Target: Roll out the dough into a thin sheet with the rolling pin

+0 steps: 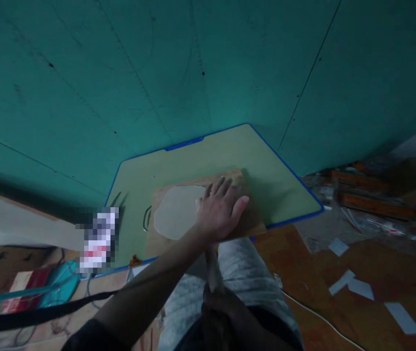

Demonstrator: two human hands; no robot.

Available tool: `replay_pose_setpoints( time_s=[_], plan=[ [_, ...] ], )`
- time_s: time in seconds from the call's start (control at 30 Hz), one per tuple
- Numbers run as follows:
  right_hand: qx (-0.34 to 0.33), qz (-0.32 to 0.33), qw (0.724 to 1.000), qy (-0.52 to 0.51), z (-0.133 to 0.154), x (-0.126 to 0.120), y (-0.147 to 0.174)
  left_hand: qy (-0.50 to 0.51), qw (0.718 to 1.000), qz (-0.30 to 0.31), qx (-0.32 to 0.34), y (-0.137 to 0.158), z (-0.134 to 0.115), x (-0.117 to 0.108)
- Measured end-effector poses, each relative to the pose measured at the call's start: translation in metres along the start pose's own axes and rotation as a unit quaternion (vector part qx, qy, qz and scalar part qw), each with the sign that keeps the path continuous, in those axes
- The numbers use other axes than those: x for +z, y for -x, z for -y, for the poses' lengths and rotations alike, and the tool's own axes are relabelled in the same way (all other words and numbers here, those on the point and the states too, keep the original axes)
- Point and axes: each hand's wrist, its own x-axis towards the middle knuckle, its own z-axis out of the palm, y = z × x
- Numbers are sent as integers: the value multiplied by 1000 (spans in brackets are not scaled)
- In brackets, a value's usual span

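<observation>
Here the left hand [219, 210] lies flat, palm down, on a wooden board [246, 214], its fingers [218, 187] extended and slightly spread, the thumb held out to the right side. The hand covers the right edge of a pale, flattened sheet of dough [175, 212], which rests on the left half of the board. The board sits at the near edge of a low tabletop [200, 158] with a light green surface and a blue rim; a small metal handle [145, 218] shows just beside the board's left edge. The right hand [217, 304] is low in the view, close to the body, wrapped around a pale stick-like object [211, 265] that points up toward the board; the scene is dark there, and the exact set of its fingers cannot be told beyond a closed grasp on that object. A grey cloth over the knee [244, 275] lies just below the tabletop's edge. A blurred bottle [98, 239] stands at the left corner of the tabletop. White paper scraps [357, 287] lie scattered on the brown floor [303, 273] at the right. A green wall [157, 73] rises behind the tabletop.
</observation>
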Motion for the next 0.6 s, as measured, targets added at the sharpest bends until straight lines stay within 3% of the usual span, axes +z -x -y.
replay_pose_setpoints(
  time_s=[0.07,0.13,0.2,0.3,0.43,0.6],
  plan=[
    [-12,-14,1000,-2,6,6,2,35,999,-14,6,4,8,-2],
    [-9,16,1000,1,7,15,0,77,997,-20,16,12,27,-5],
    [7,51,999,-4,2,21,-7,97,995,-1,26,19,48,-9],
    [26,50,998,-16,-11,22,-18,80,995,43,31,22,68,-12],
    [43,51,998,-18,-20,14,-21,56,995,72,43,17,62,-12],
    [37,54,998,-11,-7,6,-3,25,997,57,39,7,43,-8]
  ],
)
